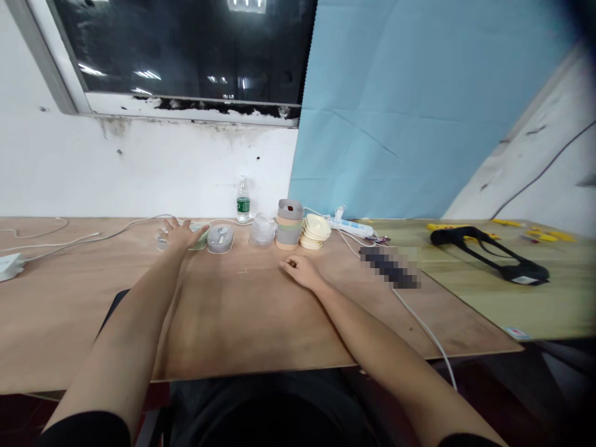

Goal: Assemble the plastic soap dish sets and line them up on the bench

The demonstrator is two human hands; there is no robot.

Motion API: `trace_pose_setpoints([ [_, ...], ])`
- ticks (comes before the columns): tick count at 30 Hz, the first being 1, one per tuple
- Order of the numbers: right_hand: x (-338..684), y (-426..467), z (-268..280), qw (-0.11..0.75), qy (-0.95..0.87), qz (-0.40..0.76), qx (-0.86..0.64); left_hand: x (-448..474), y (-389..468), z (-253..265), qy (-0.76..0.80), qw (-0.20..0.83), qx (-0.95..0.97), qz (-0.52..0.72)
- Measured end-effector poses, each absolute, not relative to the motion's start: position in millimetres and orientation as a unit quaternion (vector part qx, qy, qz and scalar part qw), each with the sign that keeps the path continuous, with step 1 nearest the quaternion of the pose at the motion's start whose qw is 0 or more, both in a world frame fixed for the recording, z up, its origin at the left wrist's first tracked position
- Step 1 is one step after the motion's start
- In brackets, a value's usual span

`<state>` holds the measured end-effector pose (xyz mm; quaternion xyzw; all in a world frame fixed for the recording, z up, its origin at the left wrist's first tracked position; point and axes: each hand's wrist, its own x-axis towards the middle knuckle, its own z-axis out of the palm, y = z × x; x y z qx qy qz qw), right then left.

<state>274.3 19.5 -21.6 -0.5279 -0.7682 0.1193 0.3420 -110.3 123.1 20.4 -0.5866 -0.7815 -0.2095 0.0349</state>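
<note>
My left hand [179,234] is stretched out over the table's back left part, fingers spread, holding nothing. Right beside its fingers lies a pale green lid-like piece [201,238], and a clear piece [161,244] is partly hidden by the hand. Just to the right sits a grey round lid [220,238], then stacked clear plastic containers [263,231]. My right hand [302,271] rests on the table with its fingers curled in, and I see nothing in it. Behind it stand a stack of grey, orange and green containers [288,234] and a stack of cream cups [316,232].
A water bottle [243,202] stands against the wall. A white power strip [352,228] with cables lies at the back, near a blurred-out dark object [391,268]. On the right-hand table are a black strap frame [493,254] and yellow pieces [547,235]. A white adapter [10,267] is far left.
</note>
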Motion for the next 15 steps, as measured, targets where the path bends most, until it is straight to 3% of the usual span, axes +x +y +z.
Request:
trace_pose_setpoints([
  [4, 274, 20, -22, 0.337, -0.772, 0.115, -0.527, -115, 139, 19, -0.802, -0.030, -0.583, -0.130],
  [15, 274, 22, -22, 0.331, -0.787, 0.125, -0.505, -67, 99, 10, -0.823, -0.003, -0.537, -0.184],
])
